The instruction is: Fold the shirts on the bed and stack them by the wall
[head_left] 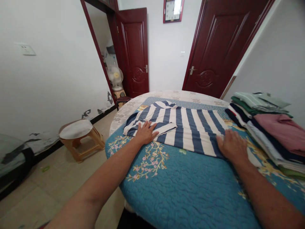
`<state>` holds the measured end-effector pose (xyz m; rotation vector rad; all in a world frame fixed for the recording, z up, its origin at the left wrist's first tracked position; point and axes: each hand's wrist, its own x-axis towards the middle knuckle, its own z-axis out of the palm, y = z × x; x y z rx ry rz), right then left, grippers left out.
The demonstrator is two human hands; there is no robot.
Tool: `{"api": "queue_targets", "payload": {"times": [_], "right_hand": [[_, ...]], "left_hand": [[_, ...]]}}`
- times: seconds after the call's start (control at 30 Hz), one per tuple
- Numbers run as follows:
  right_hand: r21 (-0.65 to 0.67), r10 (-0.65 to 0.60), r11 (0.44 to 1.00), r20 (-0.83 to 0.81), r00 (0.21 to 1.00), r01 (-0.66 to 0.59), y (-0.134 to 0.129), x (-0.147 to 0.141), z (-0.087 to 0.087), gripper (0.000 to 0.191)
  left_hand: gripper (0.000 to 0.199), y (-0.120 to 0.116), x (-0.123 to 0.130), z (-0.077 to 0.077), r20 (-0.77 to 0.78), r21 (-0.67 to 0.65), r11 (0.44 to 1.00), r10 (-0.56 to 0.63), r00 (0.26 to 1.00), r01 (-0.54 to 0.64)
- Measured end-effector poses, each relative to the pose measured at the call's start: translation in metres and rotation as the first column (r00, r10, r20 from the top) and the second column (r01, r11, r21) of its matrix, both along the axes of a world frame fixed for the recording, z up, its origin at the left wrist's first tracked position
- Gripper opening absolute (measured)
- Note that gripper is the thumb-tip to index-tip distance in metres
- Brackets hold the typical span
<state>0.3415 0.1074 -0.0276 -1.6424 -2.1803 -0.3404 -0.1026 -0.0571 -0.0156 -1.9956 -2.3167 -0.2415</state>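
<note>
A blue-and-white striped shirt [190, 127] lies spread out on the round table, its collar end to the left and its hem to the right. My left hand [145, 133] rests on the near sleeve with the fingers spread. Over the hem end is my right hand [232, 144], fingers stretched out and slightly blurred, palm down. Neither hand grips the cloth. Part of the hem is hidden behind my right hand.
A blue quilted cloth [190, 184] with flowers covers the table. Folded clothes [274, 127] are stacked at the right. A stool [79, 136] stands on the floor at left, and a fan [116, 76] is beyond the doorway.
</note>
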Motion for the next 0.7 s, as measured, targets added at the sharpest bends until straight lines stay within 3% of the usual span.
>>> {"api": "queue_targets", "payload": {"times": [0.1, 0.23, 0.33, 0.43, 0.7], "right_hand": [[0.01, 0.199, 0.98, 0.015, 0.98, -0.199, -0.025, -0.045, 0.002, 0.071], [-0.156, 0.411, 0.904, 0.05, 0.91, -0.399, -0.043, -0.086, -0.013, 0.07], [-0.237, 0.431, 0.883, 0.074, 0.899, -0.404, -0.039, -0.087, -0.026, 0.073], [-0.26, 0.408, 0.89, 0.091, 0.908, -0.374, -0.033, -0.078, -0.029, 0.076], [-0.371, 0.298, 0.898, 0.116, 0.948, -0.237, -0.046, -0.066, -0.002, 0.077]], "left_hand": [[0.069, -0.001, 0.005, 0.001, 0.003, 0.029, 1.0, 0.0, 1.0, 0.0], [0.067, -0.01, -0.002, 0.007, 0.005, 0.084, 0.995, 0.055, 0.998, -0.055], [0.067, -0.021, -0.017, 0.012, 0.033, 0.08, 0.981, 0.173, 0.984, -0.175], [0.065, -0.032, -0.032, 0.013, 0.065, 0.026, 0.974, 0.225, 0.972, -0.227], [0.069, -0.027, -0.049, 0.004, 0.007, -0.047, 0.975, 0.217, 0.976, -0.217]]}}
